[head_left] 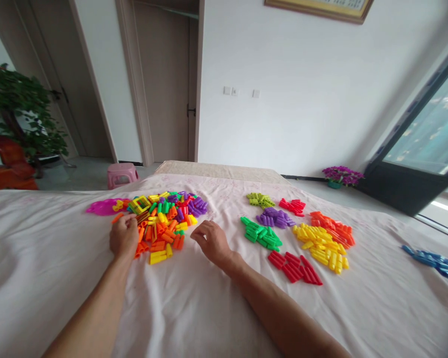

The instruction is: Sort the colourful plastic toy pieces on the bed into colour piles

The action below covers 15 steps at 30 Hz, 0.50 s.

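Observation:
My left hand is at the left edge of a mixed heap of plastic building pieces, its fingers pinched together. Whatever those fingers hold, if anything, is hidden. An orange piece shows just beyond its knuckles. To the right of the heap, my right hand hovers over or rests on the cloth with loosely bent fingers, and I see nothing in it. Sorted groups lie farther right: green pieces, purple pieces, red pieces, yellow pieces and orange pieces.
Light-green pieces and a smaller red group lie toward the back. Blue pieces are at the far right. A magenta plastic item lies behind the heap's left side. The pale cloth is wrinkled. A pink stool stands beyond.

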Motion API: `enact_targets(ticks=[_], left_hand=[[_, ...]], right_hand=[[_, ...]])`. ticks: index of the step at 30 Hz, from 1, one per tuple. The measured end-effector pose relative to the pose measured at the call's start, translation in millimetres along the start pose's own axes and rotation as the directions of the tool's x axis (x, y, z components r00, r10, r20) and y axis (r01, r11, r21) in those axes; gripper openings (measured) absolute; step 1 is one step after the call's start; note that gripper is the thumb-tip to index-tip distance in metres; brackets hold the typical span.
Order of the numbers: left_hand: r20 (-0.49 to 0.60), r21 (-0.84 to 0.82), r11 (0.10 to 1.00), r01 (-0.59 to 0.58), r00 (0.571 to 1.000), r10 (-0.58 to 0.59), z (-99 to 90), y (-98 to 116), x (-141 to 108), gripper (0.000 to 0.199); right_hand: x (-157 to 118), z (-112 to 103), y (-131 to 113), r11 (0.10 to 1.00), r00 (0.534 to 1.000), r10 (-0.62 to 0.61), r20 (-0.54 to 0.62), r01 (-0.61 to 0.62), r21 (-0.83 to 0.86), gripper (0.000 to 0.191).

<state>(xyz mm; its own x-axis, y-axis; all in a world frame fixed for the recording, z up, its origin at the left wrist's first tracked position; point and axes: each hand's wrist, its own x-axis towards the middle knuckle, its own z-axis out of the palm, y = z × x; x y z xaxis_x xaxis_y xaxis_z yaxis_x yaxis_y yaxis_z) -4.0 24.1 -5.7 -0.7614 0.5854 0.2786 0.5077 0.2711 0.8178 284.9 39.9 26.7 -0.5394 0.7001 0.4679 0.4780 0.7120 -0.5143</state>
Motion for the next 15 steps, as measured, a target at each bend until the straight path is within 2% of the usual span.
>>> enact_targets(ticks=[3,5,8,10,11,13,15], left_hand=[[-0.001,0.01,1.0,0.002,1.0,-0.002,-0.4,1,0,0.039],[0.004,0.016,1.0,-0.003,1.0,0.003,-1.2,2,-1,0.038],[-0.001,0.023,0.999,-0.032,0.999,0.032,-4.7,4,-5,0.038],[-0.045,0.042,0.997,-0.06,0.997,0.062,-8.9,9,-9,0.039],[-0.077,0.056,0.994,-0.09,0.993,0.095,-11.4,13,-12,0.04],[-0.098,0.042,0.972,-0.231,0.967,0.234,-16.1,27,-21,0.041],[-0.039,-0.048,0.904,-0.424,0.905,0.423,-18.9,47,-32,0.04]], right_hand=[[-4,-11,-14,0.971,0.993,-0.094,-0.07,0.107,0.213,0.021],[-8,-17,-26,0.943,0.989,-0.134,-0.061,0.146,0.301,0.025],[-12,-22,-35,0.93,0.986,-0.17,0.001,0.16,0.332,0.026],[-13,-20,-32,0.947,0.988,-0.153,0.027,0.139,0.29,0.022],[-13,-18,-28,0.962,0.992,-0.125,0.034,0.113,0.249,0.02],[-12,-14,-19,0.988,0.998,-0.046,0.046,0.038,0.149,0.018],[-11,-12,-11,0.998,0.998,0.024,0.05,-0.027,0.061,0.016]])
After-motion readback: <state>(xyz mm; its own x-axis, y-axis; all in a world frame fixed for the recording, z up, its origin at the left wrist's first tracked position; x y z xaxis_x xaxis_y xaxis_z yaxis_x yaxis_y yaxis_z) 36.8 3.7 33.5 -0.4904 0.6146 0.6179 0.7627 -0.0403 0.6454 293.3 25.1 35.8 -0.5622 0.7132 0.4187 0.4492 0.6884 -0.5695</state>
